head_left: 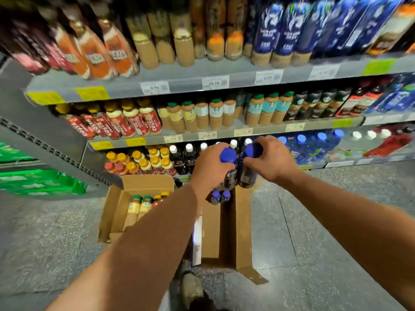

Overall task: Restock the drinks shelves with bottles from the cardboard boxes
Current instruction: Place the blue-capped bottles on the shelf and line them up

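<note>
My left hand [211, 167] grips a dark bottle with a blue cap [228, 155] by its neck. My right hand [272, 159] grips a second blue-capped dark bottle [253, 150] the same way. Both bottles hang side by side above an open cardboard box [242, 227] on the floor. Two more blue-capped bottles [221, 195] stand at the far end of that box. The bottom drinks shelf [341, 163] lies just behind my hands, with white-capped dark bottles [189, 153] and blue-capped water bottles [314, 147].
A second open box [116, 212] to the left holds green-capped coffee bottles [139, 209]. Orange-capped bottles [146, 161] fill the bottom shelf's left end. Upper shelves [179, 83] are packed with drinks. Green crates [38, 181] sit at the far left. My shoe [190, 288] is by the box.
</note>
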### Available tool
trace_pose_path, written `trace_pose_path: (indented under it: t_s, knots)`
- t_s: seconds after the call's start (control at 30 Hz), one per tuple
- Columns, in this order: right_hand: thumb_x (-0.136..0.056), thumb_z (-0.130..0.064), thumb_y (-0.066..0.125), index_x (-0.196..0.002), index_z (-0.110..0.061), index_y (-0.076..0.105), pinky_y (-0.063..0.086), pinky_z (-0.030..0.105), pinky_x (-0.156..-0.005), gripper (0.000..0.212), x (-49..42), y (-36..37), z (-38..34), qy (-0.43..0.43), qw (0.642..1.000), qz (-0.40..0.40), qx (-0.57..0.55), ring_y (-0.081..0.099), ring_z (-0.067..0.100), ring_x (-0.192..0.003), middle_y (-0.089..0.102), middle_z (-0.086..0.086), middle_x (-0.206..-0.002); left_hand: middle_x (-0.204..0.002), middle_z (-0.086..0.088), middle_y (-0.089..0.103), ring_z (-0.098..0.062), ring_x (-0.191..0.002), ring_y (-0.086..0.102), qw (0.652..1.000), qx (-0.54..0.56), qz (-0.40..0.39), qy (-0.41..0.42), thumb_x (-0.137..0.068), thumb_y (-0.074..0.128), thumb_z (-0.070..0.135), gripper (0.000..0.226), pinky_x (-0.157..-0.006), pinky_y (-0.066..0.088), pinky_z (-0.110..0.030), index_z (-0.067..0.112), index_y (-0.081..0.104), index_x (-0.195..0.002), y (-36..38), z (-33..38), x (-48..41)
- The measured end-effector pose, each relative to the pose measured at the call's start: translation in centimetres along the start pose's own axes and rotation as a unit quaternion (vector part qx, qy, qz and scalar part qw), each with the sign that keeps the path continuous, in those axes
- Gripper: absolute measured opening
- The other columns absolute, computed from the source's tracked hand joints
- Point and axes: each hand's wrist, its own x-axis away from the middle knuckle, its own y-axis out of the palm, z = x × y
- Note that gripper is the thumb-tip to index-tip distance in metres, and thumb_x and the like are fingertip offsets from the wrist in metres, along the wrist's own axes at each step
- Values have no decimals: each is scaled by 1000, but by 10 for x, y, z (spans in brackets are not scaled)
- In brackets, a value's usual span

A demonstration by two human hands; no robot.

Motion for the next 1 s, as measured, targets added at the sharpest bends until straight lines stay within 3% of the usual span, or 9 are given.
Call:
trace_pose_path:
  t_s: [0.07, 0.17, 0.33, 0.47, 0.6, 0.67, 0.77, 0.87, 1.0]
  knots:
    - [-71, -27, 72, -65, -18, 52, 31, 28, -50, 23, 12, -41, -22, -16, 1000, 4, -12, 46, 23, -64, 49, 2, -68, -116, 0, 58, -18, -94, 55, 999, 25, 33, 2, -78, 75, 12, 56, -80, 42, -24, 19, 53, -129, -21, 33, 19]
    - [-70, -25, 73, -62, -18, 52, 31, 27, -46, 23, 31, -95, -45, -44, 998, 24, -38, 42, 21, -57, 48, 1, -58, -108, 5, 55, -14, -93, 53, 996, 57, 65, 14, -78, 75, 13, 53, -79, 38, -19, 19, 55, -126, -46, 83, 49]
    - [-68, -29, 75, -79, -19, 66, 40, 25, -52, 17, 57, -174, -79, -65, 992, 52, -91, 48, 11, -55, 57, -1, -62, -115, -8, 64, -24, -102, 60, 986, 52, 138, 72, -74, 79, 16, 55, -93, 46, -31, 11, 58, -125, -84, 159, 93]
    - [-66, -24, 75, -80, -18, 72, 42, 20, -50, 15, 77, -224, -102, -86, 984, 71, -138, 50, 9, -52, 60, 0, -62, -111, -9, 66, -25, -98, 63, 975, 84, 179, 100, -73, 80, 15, 52, -93, 51, -39, 9, 61, -121, -107, 208, 121]
    - [-68, -18, 75, -77, -15, 71, 46, 22, -57, 11, 94, -268, -119, -117, 973, 89, -180, 53, 12, -58, 62, 2, -66, -115, -10, 64, -24, -102, 61, 965, 71, 220, 125, -75, 79, 18, 55, -96, 47, -33, 8, 59, -124, -123, 256, 144]
    - [-70, -18, 78, -82, -17, 70, 47, 27, -63, 13, 100, -289, -125, -126, 968, 92, -196, 57, 15, -66, 65, 4, -74, -118, -9, 63, -24, -107, 60, 963, 67, 229, 129, -75, 79, 22, 60, -98, 46, -32, 8, 56, -129, -130, 275, 152]
    - [-72, -20, 79, -89, -12, 70, 46, 30, -66, 21, 106, -314, -129, -133, 962, 93, -221, 57, 17, -68, 65, 4, -77, -118, -12, 63, -29, -106, 61, 962, 87, 220, 136, -75, 78, 28, 61, -96, 49, -42, 8, 56, -129, -135, 298, 158]
    - [-74, -19, 78, -92, -9, 67, 43, 27, -63, 23, 107, -335, -133, -145, 951, 94, -256, 54, 15, -65, 61, 1, -74, -109, -8, 63, -26, -99, 61, 959, 115, 209, 154, -80, 74, 25, 49, -94, 49, -41, 9, 58, -123, -139, 318, 160]
    - [-72, -22, 82, -84, -8, 66, 45, 27, -55, 25, 101, -362, -142, -145, 936, 130, -293, 55, 15, -57, 62, 3, -66, -122, -7, 59, -25, -107, 60, 956, 161, 172, 172, -84, 70, 20, 52, -96, 48, -41, 11, 51, -132, -148, 344, 148]
